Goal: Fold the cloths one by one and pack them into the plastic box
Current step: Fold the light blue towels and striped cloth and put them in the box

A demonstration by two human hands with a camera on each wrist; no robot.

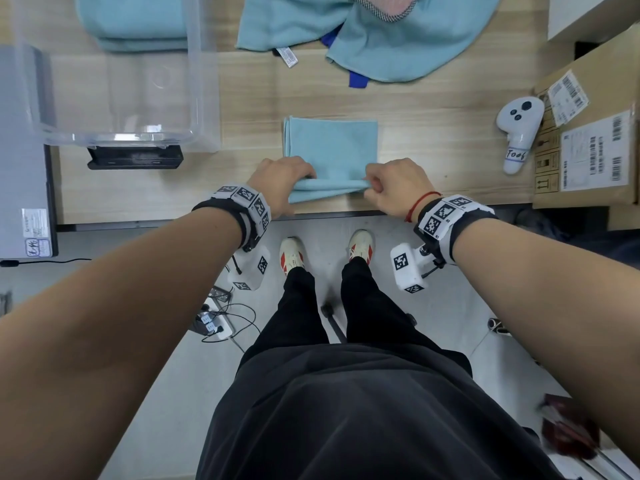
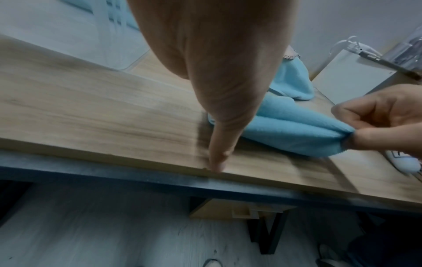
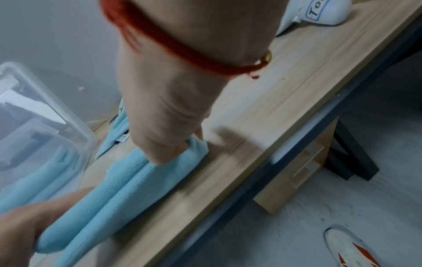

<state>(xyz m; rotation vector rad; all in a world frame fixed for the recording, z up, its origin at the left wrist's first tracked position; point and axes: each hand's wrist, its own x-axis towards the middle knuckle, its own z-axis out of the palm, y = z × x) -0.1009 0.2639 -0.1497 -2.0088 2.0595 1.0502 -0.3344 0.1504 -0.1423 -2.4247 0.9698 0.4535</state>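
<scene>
hands (image 1: 284, 183) (image 1: 394, 187) pinching blue cloth (image 1: 332, 147), controller (image 1: 517, 133) label (partly legible) "foo"

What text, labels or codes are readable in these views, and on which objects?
"Too" plus a cut-off letter, handwritten: tag on the white controller; only "To" shows in the right wrist view.
Printed text and barcodes on the cardboard box labels: too small to read.
Care tag on the unfolded cloths: blurred.
Stickers on the grey case: unreadable.
Square black-and-white markers on the wrist bands: patterns, no words.
</scene>
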